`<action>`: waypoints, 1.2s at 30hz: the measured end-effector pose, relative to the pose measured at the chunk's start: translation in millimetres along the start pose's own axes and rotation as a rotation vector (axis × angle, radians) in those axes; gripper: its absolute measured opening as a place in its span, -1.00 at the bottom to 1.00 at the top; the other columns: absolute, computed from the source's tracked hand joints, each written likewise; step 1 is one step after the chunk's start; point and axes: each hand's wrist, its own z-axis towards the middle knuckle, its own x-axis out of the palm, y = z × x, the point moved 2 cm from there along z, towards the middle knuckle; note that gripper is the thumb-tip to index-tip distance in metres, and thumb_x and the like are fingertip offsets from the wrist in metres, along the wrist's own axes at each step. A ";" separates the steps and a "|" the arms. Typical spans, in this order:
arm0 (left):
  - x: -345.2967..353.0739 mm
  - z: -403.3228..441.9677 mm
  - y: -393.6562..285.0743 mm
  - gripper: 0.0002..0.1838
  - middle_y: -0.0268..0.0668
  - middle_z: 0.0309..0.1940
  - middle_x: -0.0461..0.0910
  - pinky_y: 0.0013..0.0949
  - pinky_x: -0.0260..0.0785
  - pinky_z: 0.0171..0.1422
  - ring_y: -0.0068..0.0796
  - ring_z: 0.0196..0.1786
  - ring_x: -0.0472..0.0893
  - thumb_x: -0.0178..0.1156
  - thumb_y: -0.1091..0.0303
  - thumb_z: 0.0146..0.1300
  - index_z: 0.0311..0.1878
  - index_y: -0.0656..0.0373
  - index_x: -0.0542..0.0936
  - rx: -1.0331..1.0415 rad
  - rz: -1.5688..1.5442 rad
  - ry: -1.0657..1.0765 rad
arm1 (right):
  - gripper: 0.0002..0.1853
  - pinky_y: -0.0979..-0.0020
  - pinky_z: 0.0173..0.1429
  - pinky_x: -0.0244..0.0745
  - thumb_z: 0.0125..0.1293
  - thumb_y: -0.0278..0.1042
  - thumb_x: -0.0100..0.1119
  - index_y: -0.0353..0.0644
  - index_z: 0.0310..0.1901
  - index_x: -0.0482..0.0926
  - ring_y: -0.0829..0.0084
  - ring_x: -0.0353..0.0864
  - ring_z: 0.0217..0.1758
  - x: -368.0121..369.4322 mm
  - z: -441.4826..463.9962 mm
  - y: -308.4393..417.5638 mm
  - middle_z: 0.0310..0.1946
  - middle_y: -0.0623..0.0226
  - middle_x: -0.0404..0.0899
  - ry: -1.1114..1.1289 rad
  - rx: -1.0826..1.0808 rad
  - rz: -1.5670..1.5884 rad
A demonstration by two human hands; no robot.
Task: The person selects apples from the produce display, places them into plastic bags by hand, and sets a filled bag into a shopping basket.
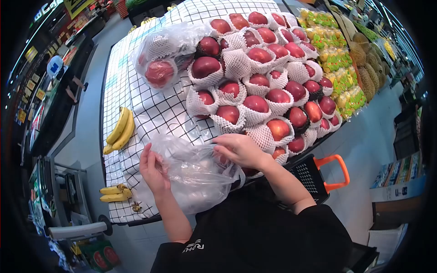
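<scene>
Clear plastic bag (193,175) lies at near edge of worktop (161,113), between both hands. Right hand (241,150) pinches bag's upper edge. Left hand (155,170) at bag's left side, fingers partly curled; cannot tell if gripping. Bananas (121,130) lie to left, netted red fruits (256,103) beyond right hand.
</scene>
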 end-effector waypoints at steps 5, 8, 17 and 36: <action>55.0 25.2 4.4 -0.71 -0.40 -0.43 0.51 -0.58 0.20 -0.64 -0.72 -0.61 0.32 -0.02 0.43 0.43 0.15 0.23 0.49 -0.129 -0.105 -0.117 | -0.64 0.28 -0.07 0.54 0.13 -0.31 0.35 -0.25 -0.04 0.59 0.19 0.60 -0.17 -54.1 75.9 -29.4 -0.23 0.18 0.64 -0.332 -0.202 -0.283; 70.0 34.1 13.5 -0.71 -0.36 -0.38 0.55 -0.59 0.24 -0.60 -0.72 -0.62 0.33 -0.02 0.43 0.43 0.16 0.25 0.48 -0.131 -0.120 -0.092 | -0.44 0.20 0.13 0.45 0.05 -0.26 0.39 -0.24 0.10 0.51 0.16 0.52 0.08 -74.9 134.5 -50.1 -0.01 0.12 0.57 -0.347 -0.255 -0.434; 72.7 60.0 21.7 -0.68 -0.29 -0.30 0.60 -0.50 0.35 -0.47 -0.68 -0.62 0.35 -0.01 0.38 0.44 0.19 0.25 0.46 -0.117 0.011 -0.094 | -0.03 -0.22 0.51 -0.20 -0.15 -0.06 0.51 -0.28 0.30 0.27 0.03 0.01 0.54 -68.3 194.4 -93.1 0.36 -0.04 0.23 -0.037 -0.316 -0.771; 63.7 57.2 25.3 -0.69 -0.21 -0.26 0.62 -0.47 0.41 -0.50 -0.67 -0.65 0.36 -0.03 0.40 0.44 0.17 0.29 0.45 -0.148 -0.037 -0.125 | -0.12 0.17 0.39 0.21 -0.32 -0.23 0.57 -0.34 0.12 0.36 0.18 0.43 0.17 -79.8 230.1 -79.6 0.01 0.14 0.44 0.295 -0.615 -0.619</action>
